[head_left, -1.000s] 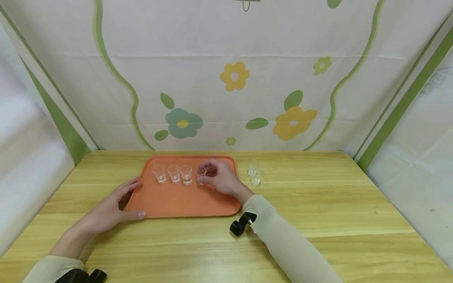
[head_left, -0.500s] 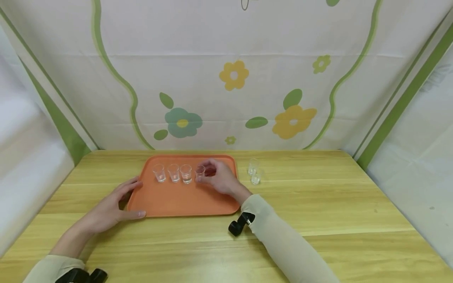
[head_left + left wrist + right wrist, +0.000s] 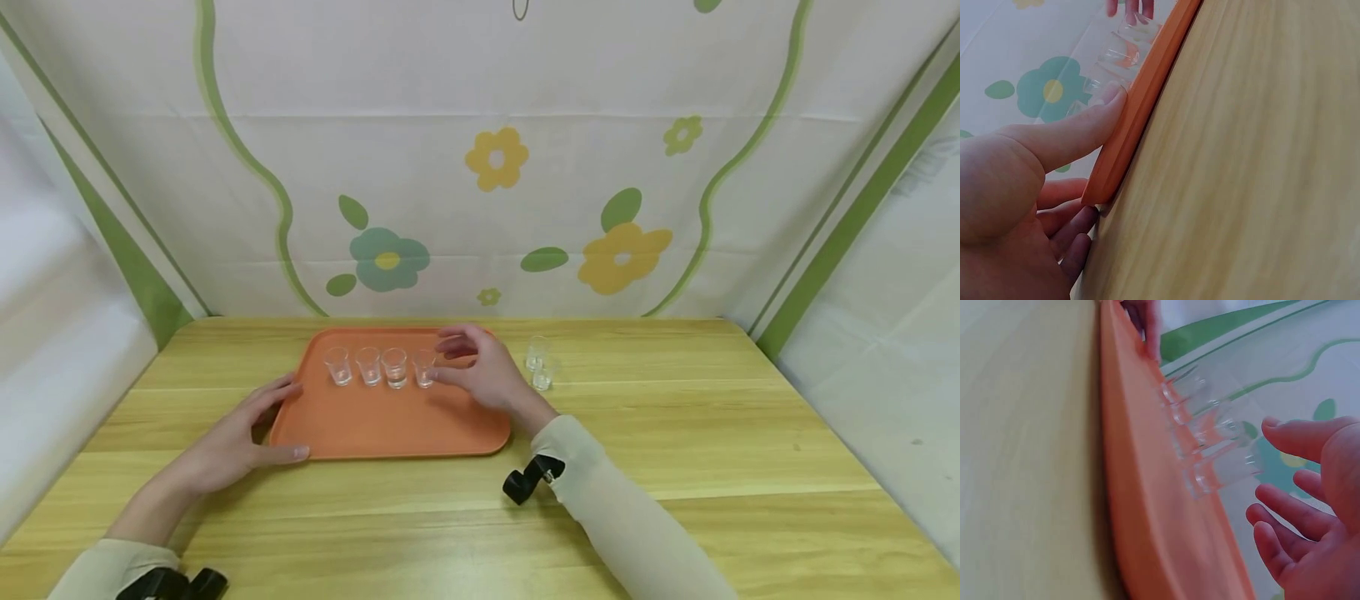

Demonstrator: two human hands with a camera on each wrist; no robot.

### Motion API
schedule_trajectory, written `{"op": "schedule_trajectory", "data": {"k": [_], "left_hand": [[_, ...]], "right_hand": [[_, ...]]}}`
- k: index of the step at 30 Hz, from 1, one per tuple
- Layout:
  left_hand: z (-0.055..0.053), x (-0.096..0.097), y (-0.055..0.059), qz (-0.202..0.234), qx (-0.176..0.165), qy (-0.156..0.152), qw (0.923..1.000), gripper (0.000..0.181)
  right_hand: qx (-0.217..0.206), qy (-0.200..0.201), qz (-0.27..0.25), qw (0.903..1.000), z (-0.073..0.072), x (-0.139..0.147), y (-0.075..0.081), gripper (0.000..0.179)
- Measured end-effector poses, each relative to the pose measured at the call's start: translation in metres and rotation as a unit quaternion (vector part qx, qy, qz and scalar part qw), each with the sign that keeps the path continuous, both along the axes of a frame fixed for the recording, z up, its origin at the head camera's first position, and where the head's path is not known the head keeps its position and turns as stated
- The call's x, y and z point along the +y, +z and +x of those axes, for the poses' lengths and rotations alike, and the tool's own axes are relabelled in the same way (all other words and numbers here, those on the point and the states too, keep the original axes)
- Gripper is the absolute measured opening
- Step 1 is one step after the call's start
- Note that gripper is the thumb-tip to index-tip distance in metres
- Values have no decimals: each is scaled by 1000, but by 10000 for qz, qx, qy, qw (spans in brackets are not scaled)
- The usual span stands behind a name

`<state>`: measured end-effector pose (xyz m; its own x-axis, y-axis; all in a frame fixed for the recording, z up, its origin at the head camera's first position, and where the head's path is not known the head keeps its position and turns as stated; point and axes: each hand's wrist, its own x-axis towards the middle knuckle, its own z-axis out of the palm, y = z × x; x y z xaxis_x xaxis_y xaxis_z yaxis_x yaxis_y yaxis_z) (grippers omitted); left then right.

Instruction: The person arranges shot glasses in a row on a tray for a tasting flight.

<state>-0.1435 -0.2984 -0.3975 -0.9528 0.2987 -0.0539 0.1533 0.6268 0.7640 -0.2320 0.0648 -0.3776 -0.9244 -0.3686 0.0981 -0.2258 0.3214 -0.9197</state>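
At the bottom edge of the head view, a pale sleeve point(image 3: 97, 575) with a black wrist device point(image 3: 206, 585) fills the lower left, and another pale sleeve point(image 3: 637, 512) slants in from the lower right; both lie over a wood-grain table point(image 3: 420, 533). Left of centre, the left hand point(image 3: 225, 450) holds the left end of an orange tray point(image 3: 375, 429), its thumb on the near rim and its fingers bent against the left edge. The tray lies flat at the middle of the frame, toward the back of the table. Over its right part is the right hand point(image 3: 487, 375), thumb and fingers spread and pinching nothing, just beside the rightmost shot glass point(image 3: 423, 369); the right wrist view shows a gap between them. That glass stands upright on the tray, ending a row with three other clear shot glasses point(image 3: 368, 367) to its left. Right of the tray, two separate shot glasses point(image 3: 538, 357) stand close together on the table. Behind, a white cloth point(image 3: 420, 75) printed with flowers and leaves fills the upper frame.
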Motion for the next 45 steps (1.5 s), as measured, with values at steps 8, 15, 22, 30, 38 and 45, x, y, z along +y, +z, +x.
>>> {"op": "schedule_trajectory", "data": {"k": [8,15,22,30,38,45], "left_hand": [[0,-1,0,-37,-31,37,10000,94],[0,-1,-1,7,-16,19,10000,93],[1,-1,1,18,37,-9,10000,93],[2,-2,2,-87,7,51,9999,93],[2,-3,3,-100,-56,91,9999,93],[1,-4,1,3,-86,79,9999,94]], "right_hand": [[364,-96,-18,9993,3,17,9,53],[653,-291,-188,9973,4,37,11,45],[793,-527,-172,9953,3,55,11,43],[748,-622,-136,9952,-2,72,9,46],[707,-777,-70,9944,-5,82,7,46],[860,-901,-159,9921,-8,97,15,43]]}}
